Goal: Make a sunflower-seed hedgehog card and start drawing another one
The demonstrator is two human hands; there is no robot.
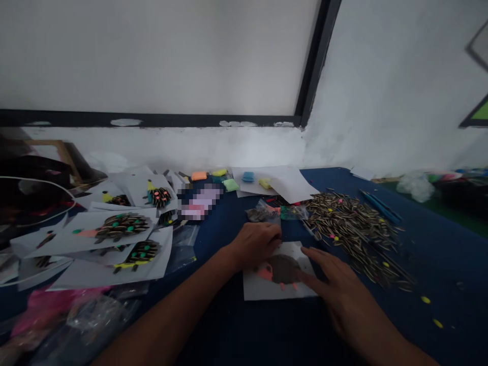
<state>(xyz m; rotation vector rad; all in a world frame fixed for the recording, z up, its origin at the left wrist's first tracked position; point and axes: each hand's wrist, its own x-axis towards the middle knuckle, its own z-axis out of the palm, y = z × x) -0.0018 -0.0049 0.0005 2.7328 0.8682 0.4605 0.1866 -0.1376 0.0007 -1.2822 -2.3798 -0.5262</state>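
Note:
A white paper card (253,291) lies on the blue table in front of me. It bears a hedgehog figure (282,268) with a dark grey body and a pink face and feet. My left hand (258,245) is closed over the card's upper left corner, knuckles up; whatever its curled fingers hold is hidden. Fingers stretched and thumb apart, my right hand (333,277) rests at the card's right edge and touches it. Just beyond the left hand are small clear bags (263,211) with dark and coloured contents.
Striped sunflower seeds (351,229) are heaped on the right, beside blue tweezers (381,206). Finished-looking hedgehog cards (82,223) overlap at left. Coloured clay packets (199,176) and white sheets (293,189) lie at the back, near the wall. Crumpled plastic (95,315) lies front left.

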